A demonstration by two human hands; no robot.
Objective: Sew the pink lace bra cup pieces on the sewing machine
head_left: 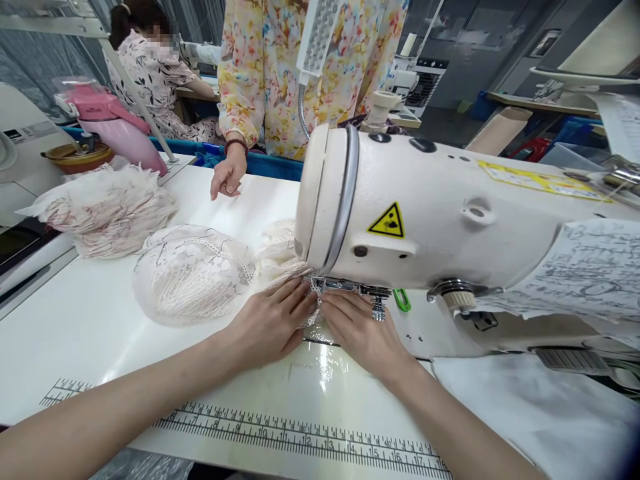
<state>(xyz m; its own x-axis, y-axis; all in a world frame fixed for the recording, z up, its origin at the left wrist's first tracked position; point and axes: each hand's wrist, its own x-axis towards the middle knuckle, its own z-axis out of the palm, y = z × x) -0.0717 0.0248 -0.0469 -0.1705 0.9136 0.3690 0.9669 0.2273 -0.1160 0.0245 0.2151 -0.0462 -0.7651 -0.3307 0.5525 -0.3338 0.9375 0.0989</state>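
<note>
My left hand (pixel 273 323) lies flat, fingers stretched out, pressing cream lace fabric (pixel 193 273) onto the white table (pixel 85 327) just left of the needle area. My right hand (pixel 357 327) rests beside it under the head of the white sewing machine (pixel 430 213), fingers extended on the lace by the metal presser foot (pixel 345 288). The fingertips of both hands nearly meet at the foot. The lace bunches up to the left in a rounded heap.
A second pile of lace (pixel 105 210) lies at the far left. A person in a floral top stands across the table, one hand (pixel 227 177) touching it. Another person sits behind. A pink bottle (pixel 117 127) and a printed ruler (pixel 300 440) along the near edge.
</note>
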